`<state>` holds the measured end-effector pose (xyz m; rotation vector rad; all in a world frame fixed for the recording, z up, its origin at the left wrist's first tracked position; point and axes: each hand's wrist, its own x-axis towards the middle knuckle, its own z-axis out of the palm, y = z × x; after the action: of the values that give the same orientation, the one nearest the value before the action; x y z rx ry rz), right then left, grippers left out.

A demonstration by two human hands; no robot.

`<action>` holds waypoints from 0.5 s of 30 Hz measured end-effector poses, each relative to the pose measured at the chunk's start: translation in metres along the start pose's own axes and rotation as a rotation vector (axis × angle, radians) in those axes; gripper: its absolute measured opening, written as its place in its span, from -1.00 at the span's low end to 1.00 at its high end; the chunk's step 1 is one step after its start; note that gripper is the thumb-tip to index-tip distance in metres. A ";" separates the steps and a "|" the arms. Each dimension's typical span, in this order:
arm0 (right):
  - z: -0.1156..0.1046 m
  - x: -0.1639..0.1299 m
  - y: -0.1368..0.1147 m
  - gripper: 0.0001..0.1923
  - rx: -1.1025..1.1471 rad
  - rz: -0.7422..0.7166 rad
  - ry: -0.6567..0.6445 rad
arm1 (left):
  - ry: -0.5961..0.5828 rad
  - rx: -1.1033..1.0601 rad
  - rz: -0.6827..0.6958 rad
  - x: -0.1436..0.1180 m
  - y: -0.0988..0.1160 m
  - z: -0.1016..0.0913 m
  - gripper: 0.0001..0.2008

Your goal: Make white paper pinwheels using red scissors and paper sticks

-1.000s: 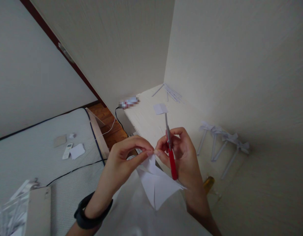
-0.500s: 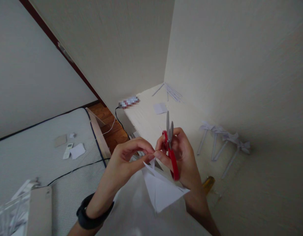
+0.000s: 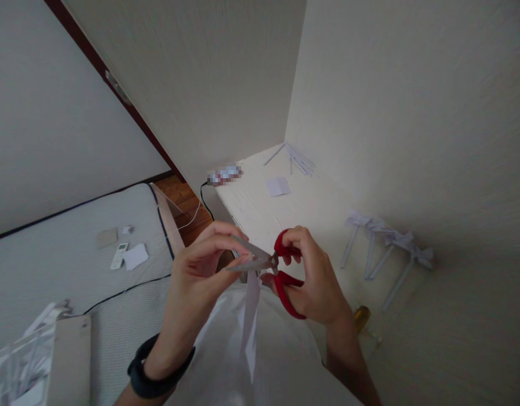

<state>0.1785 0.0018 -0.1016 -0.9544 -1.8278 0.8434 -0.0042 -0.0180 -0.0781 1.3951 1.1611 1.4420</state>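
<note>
My right hand (image 3: 316,276) has its fingers and thumb in the red handles of a pair of scissors (image 3: 271,263). The blades are spread and point left, lying around the fingertips of my left hand (image 3: 209,265). Between thumb and fingers my left hand pinches the top of a folded white paper (image 3: 250,313). The paper hangs down nearly edge-on in front of the white shirt. What exactly sits between the blades is too small to make out.
Paper pinwheels on sticks (image 3: 389,239) lie at the right of the white table (image 3: 247,197). Farther back are thin paper sticks (image 3: 300,159), a paper square (image 3: 278,186) and a blurred-out power strip (image 3: 225,175). On the mattress at left lie a remote (image 3: 119,256) and papers.
The scissors have swung from upright in the right palm to pointing left with blades apart. My right hand has left the paper, which has turned edge-on in my left hand.
</note>
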 end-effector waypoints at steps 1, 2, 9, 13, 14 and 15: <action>0.000 0.000 0.000 -0.55 -0.022 0.002 -0.002 | 0.005 0.017 0.006 -0.001 0.000 0.000 -0.93; 0.000 0.000 0.001 -0.55 -0.039 0.004 -0.003 | 0.010 0.035 0.013 -0.001 0.000 -0.001 -0.94; -0.001 0.000 0.006 -0.54 -0.088 0.018 -0.007 | -0.004 0.115 0.050 0.000 0.006 -0.002 -0.88; -0.001 -0.001 0.005 -0.55 -0.031 0.025 -0.002 | -0.028 0.126 0.049 0.000 0.006 -0.002 -0.82; -0.001 -0.001 0.004 -0.57 0.003 0.029 0.012 | -0.034 0.132 0.051 -0.001 0.006 -0.002 -0.83; -0.001 -0.001 0.003 -0.59 0.038 0.036 0.033 | -0.037 0.138 0.057 -0.001 0.006 -0.002 -0.84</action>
<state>0.1802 0.0028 -0.1041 -0.9738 -1.7649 0.8762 -0.0062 -0.0206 -0.0725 1.5550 1.2256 1.3915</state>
